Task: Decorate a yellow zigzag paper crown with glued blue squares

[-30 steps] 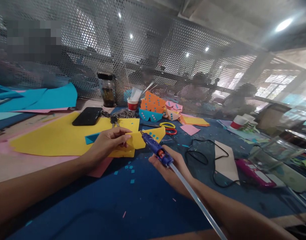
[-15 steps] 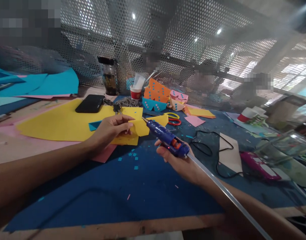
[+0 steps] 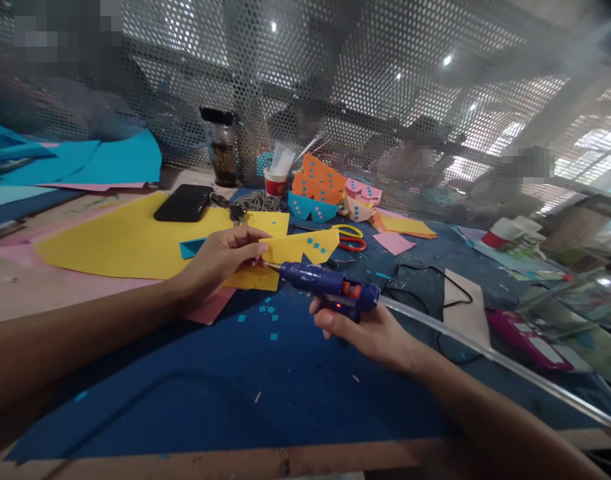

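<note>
Between thumb and fingers, my left hand (image 3: 230, 257) pinches the left end of a yellow paper mask (image 3: 285, 247) that carries three small blue squares on its right part. My right hand (image 3: 365, 330) is wrapped round the grip of a blue glue gun (image 3: 315, 280), with a long clear glue stick (image 3: 435, 323) running out of its back. The nozzle points left, close to the mask's lower left edge by my left fingertips; whether it touches cannot be seen. Several loose blue paper squares (image 3: 268, 310) lie on the blue table surface below.
Yellow sheets (image 3: 105, 247) with a black phone (image 3: 183, 203) lie left. Behind the mask are scissors (image 3: 352, 238), decorated paper masks (image 3: 318, 180), a red cup (image 3: 275, 181) and a lidded bottle (image 3: 220, 147). A black cord (image 3: 430, 269) and a magenta object (image 3: 530, 340) are at right.
The glue gun has tipped to nearly level, its nozzle moving down and left from above the mask to its lower edge. The mask's blue squares now show. My left hand keeps its pinch.
</note>
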{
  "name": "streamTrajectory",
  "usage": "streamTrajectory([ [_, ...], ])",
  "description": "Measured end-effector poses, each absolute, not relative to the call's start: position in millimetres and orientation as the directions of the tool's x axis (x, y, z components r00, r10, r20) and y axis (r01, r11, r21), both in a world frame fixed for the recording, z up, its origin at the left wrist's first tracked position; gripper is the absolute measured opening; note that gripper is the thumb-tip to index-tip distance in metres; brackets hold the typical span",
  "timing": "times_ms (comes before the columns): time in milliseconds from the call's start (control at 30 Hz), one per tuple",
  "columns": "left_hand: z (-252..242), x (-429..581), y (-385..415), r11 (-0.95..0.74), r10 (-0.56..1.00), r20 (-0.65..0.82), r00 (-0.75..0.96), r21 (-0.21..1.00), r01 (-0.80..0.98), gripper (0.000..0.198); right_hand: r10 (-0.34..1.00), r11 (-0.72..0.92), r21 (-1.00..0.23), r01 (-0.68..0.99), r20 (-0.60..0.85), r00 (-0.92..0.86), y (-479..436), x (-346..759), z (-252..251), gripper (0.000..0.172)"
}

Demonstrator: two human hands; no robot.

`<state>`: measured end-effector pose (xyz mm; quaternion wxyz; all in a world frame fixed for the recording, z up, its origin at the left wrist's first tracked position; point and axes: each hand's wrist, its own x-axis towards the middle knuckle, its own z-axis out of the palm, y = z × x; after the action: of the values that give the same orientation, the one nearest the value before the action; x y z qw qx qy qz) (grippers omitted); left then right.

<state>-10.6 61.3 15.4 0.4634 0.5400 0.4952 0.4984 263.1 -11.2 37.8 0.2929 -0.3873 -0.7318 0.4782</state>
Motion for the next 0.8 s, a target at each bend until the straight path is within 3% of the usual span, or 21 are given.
streamTrajectory([
  [267,13.2,-11.9,62.4,-0.088,0.996,0.087,0.028,0.995,0.052,0.034,0.819,0.169,-0.908,0.384,-0.087,-0.567,-7.0,264.7,50.4,0.025],
  [633,14.6,-10.6,59.9,-0.088,0.996,0.088,0.026,0.996,0.032,0.031,0.768,0.441,-0.725,0.528,0.001,-0.640,-2.0,276.2,54.3,0.022],
  [800,14.7,-10.6,59.8,-0.083,0.996,0.082,0.025,0.996,0.044,0.029,0.771,0.462,-0.681,0.568,-0.008,-0.637,-3.1,275.1,59.5,0.025],
])
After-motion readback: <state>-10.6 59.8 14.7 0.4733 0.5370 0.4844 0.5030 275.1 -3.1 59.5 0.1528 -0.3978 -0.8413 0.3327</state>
